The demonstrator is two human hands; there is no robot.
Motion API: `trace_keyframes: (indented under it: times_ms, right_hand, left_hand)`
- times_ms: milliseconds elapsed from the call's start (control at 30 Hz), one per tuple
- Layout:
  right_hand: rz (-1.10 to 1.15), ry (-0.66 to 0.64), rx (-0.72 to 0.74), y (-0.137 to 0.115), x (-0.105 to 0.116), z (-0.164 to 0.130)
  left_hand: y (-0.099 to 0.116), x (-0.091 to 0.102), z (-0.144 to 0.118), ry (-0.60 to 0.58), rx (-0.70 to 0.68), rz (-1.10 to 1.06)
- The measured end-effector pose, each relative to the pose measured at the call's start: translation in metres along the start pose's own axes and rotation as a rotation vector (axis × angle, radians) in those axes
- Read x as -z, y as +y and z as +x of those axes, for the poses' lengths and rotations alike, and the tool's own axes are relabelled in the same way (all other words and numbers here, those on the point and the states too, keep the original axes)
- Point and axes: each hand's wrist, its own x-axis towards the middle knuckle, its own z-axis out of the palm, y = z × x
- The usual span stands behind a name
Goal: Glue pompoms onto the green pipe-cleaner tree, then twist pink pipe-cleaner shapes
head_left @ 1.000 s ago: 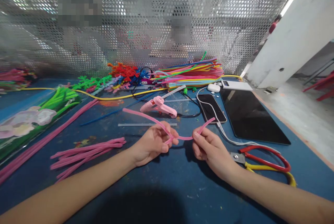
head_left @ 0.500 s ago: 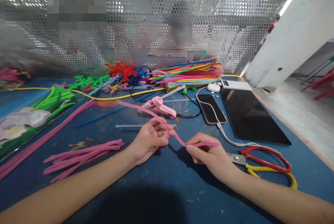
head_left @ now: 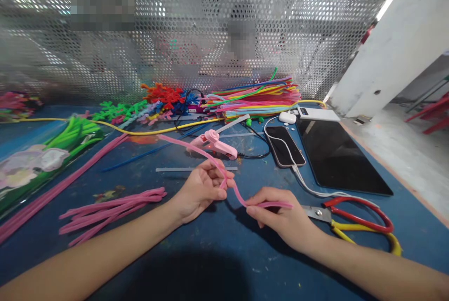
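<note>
Both hands are working one pink pipe cleaner [head_left: 210,158] just above the blue tabletop [head_left: 217,254]. The left hand [head_left: 203,189] is closing thumb and fingers around the stem near its middle, with the long free end running up and away past the knuckles toward the pink glue gun [head_left: 213,143]. The right hand [head_left: 280,214] is pinching the near end flat between thumb and forefinger, so the stem is sagging in a shallow S between the two grips. To bend it well, judging from this pose: the left pinch should be acting as the fixed pivot while the right hand is sweeping round it, keeping the grips close so the wire core is creasing at one spot rather than bowing. The stem is fuzzy, thin, round in section and plainly pliable. Left of the left hand, a loose bundle of pink stems [head_left: 112,208] is lying fanned out on the table. Just right of the right hand, red-and-yellow-handled scissors [head_left: 354,219] are lying flat, with a glossy black phone [head_left: 283,146] on a white cable beyond them.
</note>
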Motion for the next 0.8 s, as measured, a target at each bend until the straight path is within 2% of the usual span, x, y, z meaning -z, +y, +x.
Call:
trace_keyframes:
  times_ms: [233,500,800]
  right_hand:
    - [-0.008,0.0,0.004,0.0015,0.0,-0.0009]
    - [-0.021,-0.009,-0.004,0.0007,0.0,-0.0017]
    - [-0.053,-0.008,0.003,-0.0001,-0.0004,-0.0016]
  left_hand:
    - [-0.0001,0.0001,0.0004,0.001,-0.007,0.003]
    - [0.0011,0.0022,0.0008,-0.089,0.053,-0.041]
    - [0.0023,0.003,-0.0005,-0.103,0.067,-0.049]
